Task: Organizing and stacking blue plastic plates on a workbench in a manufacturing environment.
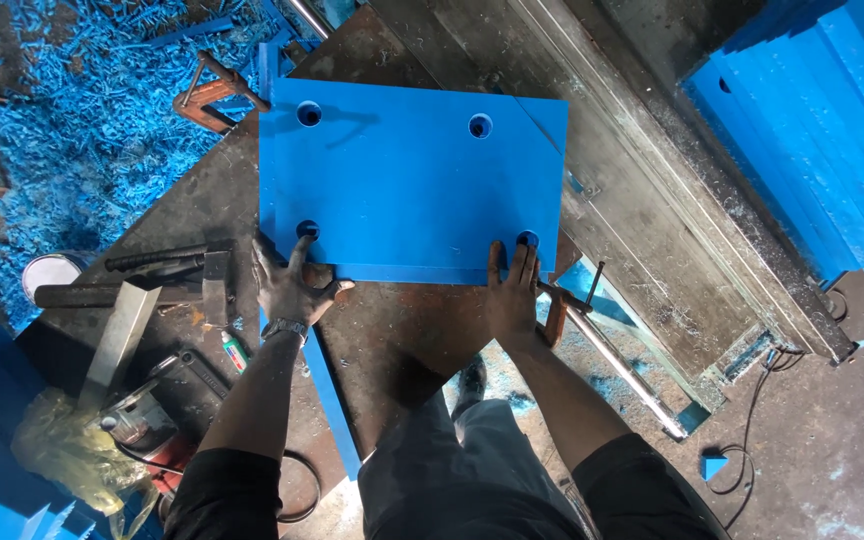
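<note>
A large blue plastic plate [407, 180] with a round hole near each corner lies flat on a dark metal worktable [202, 205]. My left hand [290, 285], dirty and with a wristwatch, rests spread at the plate's near left corner, fingers touching its edge by a hole. My right hand [513, 292] lies flat with fingers together on the near right corner, fingertips by another hole. Neither hand grips anything.
A rust-coloured clamp [564, 305] sits just right of my right hand; another clamp [214, 95] is at the far left corner. Hammers and a metal bar [122, 330] lie left. Blue shavings [62, 110] cover the floor. A stack of blue panels [832, 130] stands right.
</note>
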